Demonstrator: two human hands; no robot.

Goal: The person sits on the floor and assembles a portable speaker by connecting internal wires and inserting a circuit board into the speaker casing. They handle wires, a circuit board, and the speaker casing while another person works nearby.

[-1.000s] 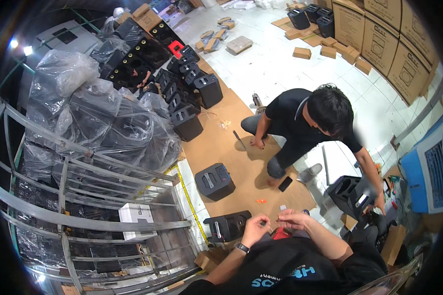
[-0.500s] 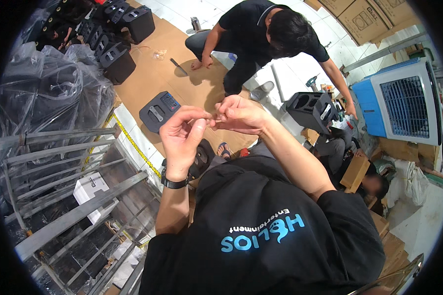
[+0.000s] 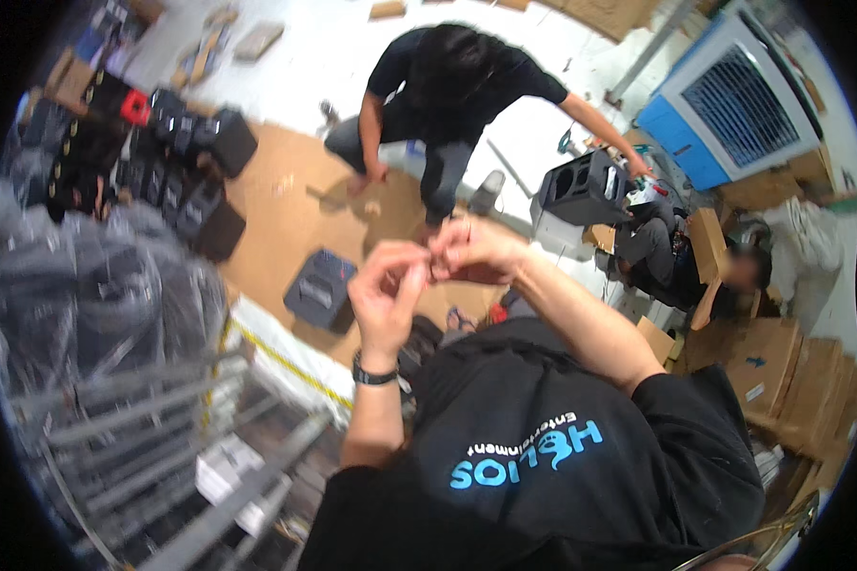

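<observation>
My left hand (image 3: 388,293) and my right hand (image 3: 478,252) meet in front of my chest, fingertips almost touching. Thumb and forefinger are pinched on each side; whatever lies between them is too small and blurred to name. A dark watch (image 3: 374,375) is on my left wrist. Beyond and below my left hand, a black speaker box (image 3: 320,288) with a handle recess rests on the brown cardboard sheet (image 3: 271,214).
A co-worker (image 3: 448,95) in black crouches ahead, one hand near an open black speaker cabinet (image 3: 584,187). Another person (image 3: 747,271) sits at right by cartons. A blue-and-white air cooler (image 3: 733,105) stands far right. Metal racking (image 3: 162,414) and plastic-wrapped goods (image 3: 105,295) line the left.
The view has shifted, showing more of the far floor. My hands stay pinched close together. The co-worker's head is lowered, and the arm still reaches toward the cabinet.
</observation>
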